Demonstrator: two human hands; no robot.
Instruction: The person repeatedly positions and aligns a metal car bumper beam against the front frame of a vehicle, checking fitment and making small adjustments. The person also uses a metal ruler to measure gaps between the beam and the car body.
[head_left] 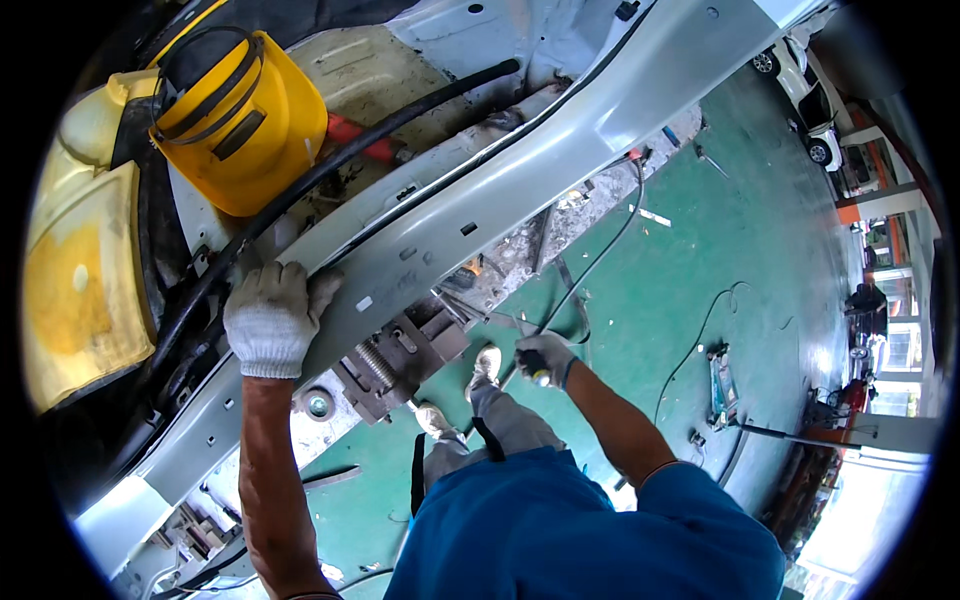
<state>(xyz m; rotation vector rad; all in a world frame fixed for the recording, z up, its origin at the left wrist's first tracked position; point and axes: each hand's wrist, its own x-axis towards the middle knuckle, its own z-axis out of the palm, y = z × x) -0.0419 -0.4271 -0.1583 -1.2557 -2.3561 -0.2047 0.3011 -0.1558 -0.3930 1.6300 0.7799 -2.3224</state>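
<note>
My left hand [272, 318], in a white knit glove, curls its fingers over the inner edge of the car body's long grey sill panel [440, 230]. A black seal strip [520, 130] runs along that edge. My right hand [545, 358], gloved too, is low over the green floor, closed round a dark handle with a yellowish end [542, 378]; the tool's kind is not clear. A steel clamp with a coiled spring [376, 365] grips below the sill, between my two hands.
Inside the car body lie a yellow welding mask [245, 130], a thick black hose [400, 115] and yellow foam [85, 290]. A cable [600, 270] crosses the green floor [680, 300]. A teal jack [720, 385] stands right; a white car [808, 100] is parked far right.
</note>
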